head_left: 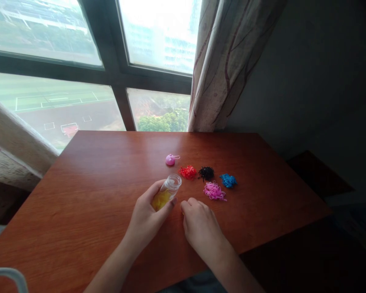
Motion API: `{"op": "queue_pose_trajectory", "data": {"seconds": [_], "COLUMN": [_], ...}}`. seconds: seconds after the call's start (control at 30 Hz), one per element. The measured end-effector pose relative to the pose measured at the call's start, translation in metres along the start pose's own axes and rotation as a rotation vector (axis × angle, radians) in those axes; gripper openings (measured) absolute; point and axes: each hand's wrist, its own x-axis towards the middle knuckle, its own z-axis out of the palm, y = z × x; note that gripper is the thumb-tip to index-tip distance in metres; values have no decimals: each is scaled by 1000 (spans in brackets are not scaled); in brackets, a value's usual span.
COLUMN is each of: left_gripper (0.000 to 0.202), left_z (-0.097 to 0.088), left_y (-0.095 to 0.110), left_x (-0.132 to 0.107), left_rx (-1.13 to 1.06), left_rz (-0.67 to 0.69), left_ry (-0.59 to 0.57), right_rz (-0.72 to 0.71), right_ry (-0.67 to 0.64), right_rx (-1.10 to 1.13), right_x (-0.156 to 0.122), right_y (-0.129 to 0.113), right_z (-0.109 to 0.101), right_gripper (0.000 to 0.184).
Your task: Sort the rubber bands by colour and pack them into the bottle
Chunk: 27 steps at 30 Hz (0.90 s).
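My left hand (148, 213) is wrapped round a small clear bottle (172, 183), uncapped and tilted to the right. Yellow stuff fills its lower part, most likely small bands, though the fingers partly cover it. Just right of the bottle, my right hand (199, 219) is closed low over the table, its fingertips pressed together. A speck of yellow shows at them, too small to name. Beyond the hands lie loose piles of thin rubber bands: red (188, 172), black (206, 173), pink (214, 191) and blue (228, 180).
A pink rounded cap with a loop (171, 159) sits behind the bottle. The brown wooden table (88, 195) reaches to the window (158, 36) at the back. A curtain (219, 73) hangs at the right of the window. A pale curved bar (10, 273) enters at the lower left.
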Motion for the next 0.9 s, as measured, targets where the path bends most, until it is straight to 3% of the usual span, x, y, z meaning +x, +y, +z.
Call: {"op": "queue_pose_trajectory", "data": {"seconds": [0.1, 0.27, 0.37, 0.43, 0.6, 0.9], "left_gripper": [35, 35, 33, 32, 30, 31], "left_z": [1, 3, 5, 6, 8, 8], "left_y": [0, 1, 3, 4, 5, 2], "left_x": [0, -2, -3, -3, -3, -4], "left_rx": [21, 71, 142, 203, 281, 262], "left_rz": [9, 26, 66, 102, 147, 143], "left_ry": [-36, -67, -84, -106, -108, -109], "right_rz": [-38, -26, -13, -44, -117, -169], "right_ry": [39, 239, 348, 349, 327, 362], "right_rx": [168, 695, 945, 1023, 891, 759], "right_x": [9, 22, 23, 21, 15, 8], "right_y": [16, 42, 43, 37, 23, 22], "right_z": [-2, -23, -39, -46, -54, -59], "right_gripper": [19, 10, 6, 9, 6, 15]}}
